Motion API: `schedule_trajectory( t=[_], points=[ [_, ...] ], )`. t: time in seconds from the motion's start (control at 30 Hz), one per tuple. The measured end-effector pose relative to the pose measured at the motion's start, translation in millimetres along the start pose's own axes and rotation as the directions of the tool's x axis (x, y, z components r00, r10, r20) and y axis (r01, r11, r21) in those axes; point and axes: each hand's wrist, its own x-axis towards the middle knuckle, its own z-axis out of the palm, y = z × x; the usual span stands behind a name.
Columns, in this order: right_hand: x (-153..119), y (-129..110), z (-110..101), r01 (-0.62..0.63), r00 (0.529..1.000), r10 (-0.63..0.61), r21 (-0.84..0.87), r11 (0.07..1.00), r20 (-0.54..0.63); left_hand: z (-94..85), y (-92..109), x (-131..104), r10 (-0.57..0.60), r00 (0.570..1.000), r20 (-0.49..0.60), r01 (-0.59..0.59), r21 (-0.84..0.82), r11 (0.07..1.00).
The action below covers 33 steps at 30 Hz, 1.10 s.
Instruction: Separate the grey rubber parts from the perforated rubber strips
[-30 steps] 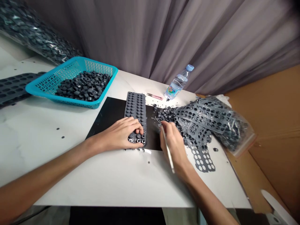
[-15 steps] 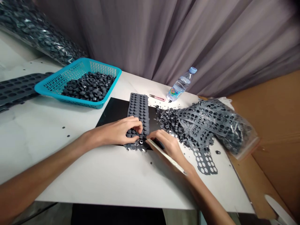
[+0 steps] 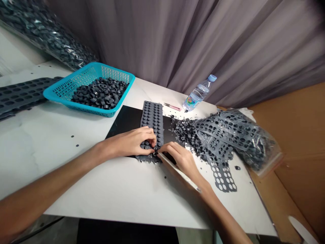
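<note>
A dark grey moulded rubber sheet (image 3: 152, 117) with rows of round raised studs lies on a black mat (image 3: 124, 122). My left hand (image 3: 138, 140) rests over the sheet's near end. Its thumb and curled forefinger close on a small black rubber piece (image 3: 155, 153) at the sheet's near right corner. In my right hand (image 3: 181, 157), a thin white stick-like tool (image 3: 181, 173) is gripped, its rear end sticking out toward the wrist. The tool's tip meets the sheet beside the left thumb; fingers hide its exact contact.
Left stands a blue basket (image 3: 78, 105) of rubber pieces, near more perforated sheets (image 3: 22, 91) and a bulging bag (image 3: 50, 34). Right are loose pieces (image 3: 189, 134), punched-out sheets (image 3: 219, 135) and a clear bag (image 3: 264, 152). Behind lie pink-handled snips (image 3: 174, 107) and a water bottle (image 3: 199, 93).
The whole view has shifted slightly, moving the table's things a little to the right. My left thumb and forefinger are closer together at the small piece; the right hand keeps the tool.
</note>
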Motion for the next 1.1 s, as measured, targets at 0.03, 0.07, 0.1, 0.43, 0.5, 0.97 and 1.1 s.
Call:
schedule_trajectory(
  t=[0.03, 0.07, 0.1, 0.43, 0.5, 0.97, 1.1],
  points=[
    [0.2, -0.1, 1.2, -0.008, 1.0, 0.008, -0.025, 1.0, -0.002, 0.3, -0.4, 0.2, -0.001, 1.0, -0.001, 0.001, 0.0, 1.0],
    [0.4, -0.2, 2.5, -0.012, 1.0, 0.012, -0.053, 0.999, -0.004, 0.8, -1.0, 0.3, 0.0, 1.0, -0.002, 0.0, -0.001, 1.0],
    [0.5, -0.3, 4.0, -0.009, 1.0, 0.008, -0.084, 0.996, -0.009, 1.3, -1.7, 0.3, 0.002, 1.0, -0.005, -0.002, -0.002, 1.0],
    [-0.5, -11.7, 17.9, 0.07, 0.994, -0.099, -0.41, 0.909, -0.051, 2.0, 0.1, 2.1, -0.014, 1.0, -0.018, 0.013, -0.012, 1.0],
    [-0.9, -17.8, 23.0, 0.03, 0.994, -0.073, -0.429, 0.903, -0.084, 2.2, 1.3, 2.4, -0.022, 1.0, -0.013, 0.022, -0.016, 1.0],
    [-26.2, 40.5, -19.7, -0.563, 0.813, 0.454, -0.294, 0.772, -0.366, 0.5, -0.2, -0.5, -0.028, 0.999, 0.03, 0.029, -0.033, 0.999],
    [-24.3, 34.9, -14.8, -0.458, 0.862, 0.449, 0.02, 0.889, -0.236, -0.3, 0.3, -1.1, -0.03, 0.999, 0.023, 0.031, -0.012, 0.999]
  ],
)
